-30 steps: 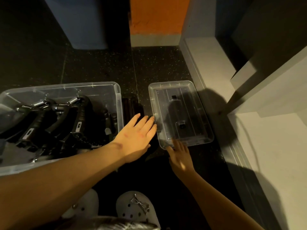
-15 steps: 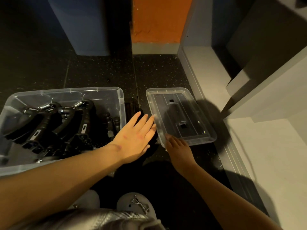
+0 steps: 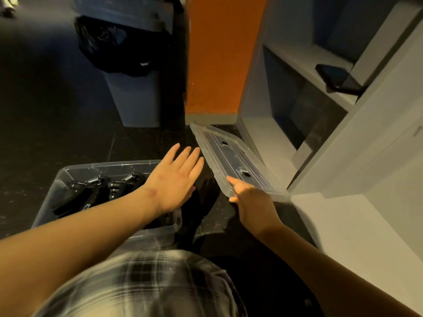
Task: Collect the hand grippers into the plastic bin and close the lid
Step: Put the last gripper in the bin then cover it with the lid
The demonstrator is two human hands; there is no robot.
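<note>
Hand grippers (image 3: 98, 191), black with steel springs, heaped in the open clear plastic bin (image 3: 109, 165) on the dark floor (image 3: 57, 124). Lid (image 3: 231, 161) just right of the bin, tilted, near corner pinched by the right hand (image 3: 251, 202). Left hand (image 3: 176, 177) flat above the bin's far right corner, fingers straight, holding nothing. White shelf unit (image 3: 377, 156) beyond the lid.

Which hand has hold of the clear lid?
The right hand, gripping the lid at its near corner; the left hand is flat and open, holding nothing.
</note>
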